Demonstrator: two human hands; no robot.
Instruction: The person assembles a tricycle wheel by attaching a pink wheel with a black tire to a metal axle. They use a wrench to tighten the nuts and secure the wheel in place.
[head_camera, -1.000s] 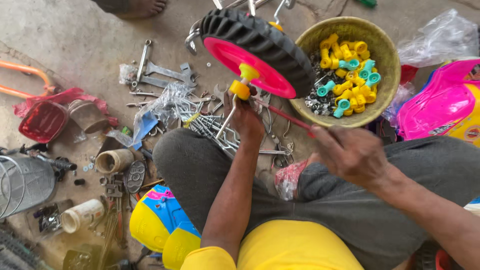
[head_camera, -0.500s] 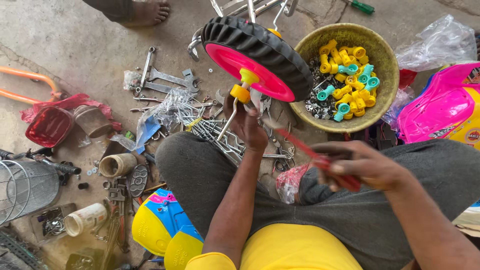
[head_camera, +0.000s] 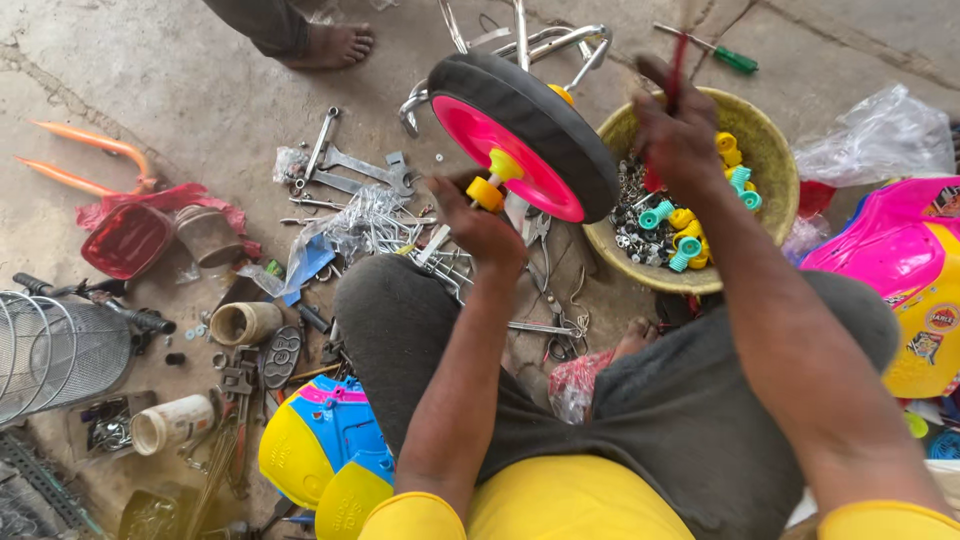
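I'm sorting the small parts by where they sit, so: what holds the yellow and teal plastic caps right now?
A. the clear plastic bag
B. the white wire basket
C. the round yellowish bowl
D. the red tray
C: the yellow and teal caps lie inside the round yellowish bowl with small dark metal bits, below the raised right hand.

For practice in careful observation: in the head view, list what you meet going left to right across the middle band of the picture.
Red plastic reflector → grey metal spanners → left hand → black-tyred pink wheel → right hand → yellow-green round bowl → crumpled clear plastic bag.
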